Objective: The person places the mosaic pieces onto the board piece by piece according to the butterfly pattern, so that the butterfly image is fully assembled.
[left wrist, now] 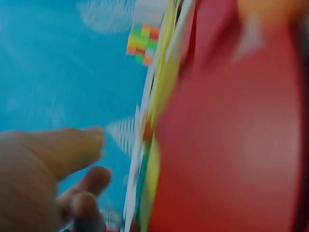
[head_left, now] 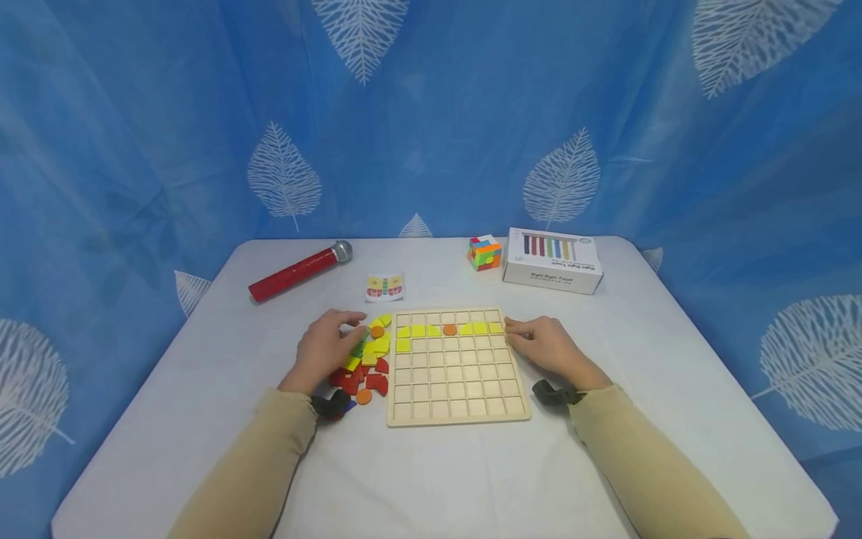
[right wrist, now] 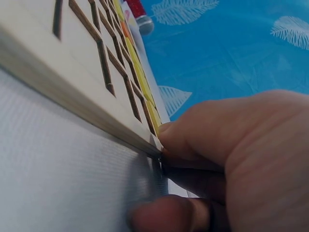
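Note:
A square wooden grid board (head_left: 458, 372) lies flat on the table. Along its second row sit yellow pieces with an orange disc (head_left: 450, 329) among them, and one yellow square (head_left: 402, 345) lies below at the left. My left hand (head_left: 326, 348) hovers at the heap of loose pieces left of the board, thumb and fingers apart, apparently holding nothing. That heap has yellow, green, orange and red pieces (head_left: 377, 384); my hand hides part of it. My right hand (head_left: 545, 346) grips the board's right edge near its upper corner, thumb on top in the right wrist view.
Behind the board lies a small pattern card (head_left: 385, 287). A red microphone (head_left: 296, 273) lies at the back left. At the back right stand a colourful puzzle cube (head_left: 485, 253) and a white box (head_left: 554, 262). A blue leaf-patterned curtain (head_left: 444, 150) surrounds the white table (head_left: 417, 479).

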The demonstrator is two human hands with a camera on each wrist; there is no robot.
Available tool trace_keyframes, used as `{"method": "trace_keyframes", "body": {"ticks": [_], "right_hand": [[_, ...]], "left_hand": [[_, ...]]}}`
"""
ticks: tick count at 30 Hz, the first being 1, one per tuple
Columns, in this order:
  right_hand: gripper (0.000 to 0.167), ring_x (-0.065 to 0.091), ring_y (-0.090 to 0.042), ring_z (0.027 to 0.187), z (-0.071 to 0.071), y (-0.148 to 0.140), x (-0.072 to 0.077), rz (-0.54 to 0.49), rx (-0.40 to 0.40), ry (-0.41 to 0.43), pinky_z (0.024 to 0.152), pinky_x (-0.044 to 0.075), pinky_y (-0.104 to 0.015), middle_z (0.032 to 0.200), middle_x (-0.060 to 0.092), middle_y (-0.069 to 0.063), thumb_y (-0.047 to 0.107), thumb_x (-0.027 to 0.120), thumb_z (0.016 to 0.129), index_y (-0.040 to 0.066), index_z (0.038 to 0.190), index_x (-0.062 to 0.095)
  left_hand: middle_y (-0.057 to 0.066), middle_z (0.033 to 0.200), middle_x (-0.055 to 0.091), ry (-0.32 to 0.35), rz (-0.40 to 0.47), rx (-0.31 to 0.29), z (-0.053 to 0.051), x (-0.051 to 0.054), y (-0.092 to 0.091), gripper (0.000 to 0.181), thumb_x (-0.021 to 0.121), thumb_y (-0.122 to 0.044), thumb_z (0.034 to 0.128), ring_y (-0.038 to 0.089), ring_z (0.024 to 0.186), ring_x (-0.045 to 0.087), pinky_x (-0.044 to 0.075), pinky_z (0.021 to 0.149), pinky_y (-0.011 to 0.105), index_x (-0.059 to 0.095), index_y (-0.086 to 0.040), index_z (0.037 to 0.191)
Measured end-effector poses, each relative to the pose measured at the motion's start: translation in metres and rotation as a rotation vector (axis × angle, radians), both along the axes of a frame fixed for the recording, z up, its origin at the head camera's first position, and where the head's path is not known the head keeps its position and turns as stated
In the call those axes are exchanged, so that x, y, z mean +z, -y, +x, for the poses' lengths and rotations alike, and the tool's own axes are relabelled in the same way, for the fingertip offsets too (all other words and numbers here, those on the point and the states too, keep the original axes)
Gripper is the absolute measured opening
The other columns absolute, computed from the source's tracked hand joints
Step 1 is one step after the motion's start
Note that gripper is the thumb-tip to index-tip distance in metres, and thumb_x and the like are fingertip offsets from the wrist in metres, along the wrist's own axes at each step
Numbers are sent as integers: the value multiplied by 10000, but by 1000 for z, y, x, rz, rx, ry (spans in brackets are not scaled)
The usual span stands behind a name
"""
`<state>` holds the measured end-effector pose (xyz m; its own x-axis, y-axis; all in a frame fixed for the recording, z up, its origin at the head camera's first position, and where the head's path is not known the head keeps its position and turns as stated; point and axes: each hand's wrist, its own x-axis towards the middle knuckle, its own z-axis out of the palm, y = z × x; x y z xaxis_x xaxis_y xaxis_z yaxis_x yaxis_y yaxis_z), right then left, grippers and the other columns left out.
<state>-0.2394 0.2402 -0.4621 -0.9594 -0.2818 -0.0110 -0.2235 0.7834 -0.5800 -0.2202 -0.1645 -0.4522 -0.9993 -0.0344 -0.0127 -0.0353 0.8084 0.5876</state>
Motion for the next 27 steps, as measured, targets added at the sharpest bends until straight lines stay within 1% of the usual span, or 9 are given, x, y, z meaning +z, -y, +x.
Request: {"method": "trace_keyframes", "body": {"ticks": [2,3,6,8,10,13,17,22,27], "right_hand": [[388,484,-368,1415,1,0,0,-11,-3,4,1144,383,-563,1459,594,-32,312,646,1003,130,1345,665],[390,481,-369,1417,1,1,0,-17,-3,7,1146,381,-564,1461,593,-33,311,647,1002,132,1348,664],[396,478,-362,1422,1,2,-1,-24,-10,15,1149,381,-559,1461,594,-27,322,653,999,146,1353,662],[395,477,-359,1424,1,2,-1,-25,-12,18,1152,379,-557,1461,594,-24,326,654,1000,154,1356,661],[395,480,-358,1422,1,2,-1,-23,-16,16,1150,380,-555,1458,597,-20,330,656,999,157,1353,662],[389,480,-358,1421,0,2,-1,-19,-19,14,1153,373,-556,1458,597,-17,326,652,1001,154,1350,664],[389,478,-356,1424,0,2,0,-21,-21,18,1157,367,-553,1461,594,-20,326,649,1004,145,1348,665],[392,475,-359,1425,1,2,0,-23,-26,19,1160,362,-556,1462,593,-26,326,651,1001,147,1349,664],[397,475,-364,1424,1,2,-2,-20,-39,18,1159,357,-566,1460,594,-27,344,655,995,164,1349,665]], "left_hand": [[78,1247,618,-23,-67,-71,-2,-2,-7,485,717,-416,963,259,1051,581,540,882,411,654,-215,1400],[70,1216,620,-34,-105,-91,-4,-3,-9,481,726,-426,954,246,1025,578,531,849,392,670,-220,1385],[53,1149,621,-49,-179,-108,-6,-4,-15,445,742,-434,941,218,943,563,490,750,344,711,-227,1333],[50,1134,624,-44,-202,-109,-7,-5,-16,420,745,-427,940,213,928,561,484,739,337,729,-226,1308],[48,1130,629,-39,-199,-106,-7,-5,-17,402,746,-424,940,215,938,564,498,768,349,739,-219,1285],[55,1189,639,-27,-168,-101,-7,-5,-18,407,744,-413,943,227,1013,571,526,873,411,725,-187,1280],[60,1252,643,4,-122,-93,-8,-5,-19,406,738,-395,951,240,1073,568,516,955,458,697,-163,1282],[52,1241,657,30,-106,-106,-9,-5,-19,401,743,-378,951,244,1064,569,512,947,452,678,-175,1290],[49,1210,659,9,-107,-99,-8,-3,-21,383,752,-366,945,241,1041,570,516,928,441,691,-181,1274]]}}
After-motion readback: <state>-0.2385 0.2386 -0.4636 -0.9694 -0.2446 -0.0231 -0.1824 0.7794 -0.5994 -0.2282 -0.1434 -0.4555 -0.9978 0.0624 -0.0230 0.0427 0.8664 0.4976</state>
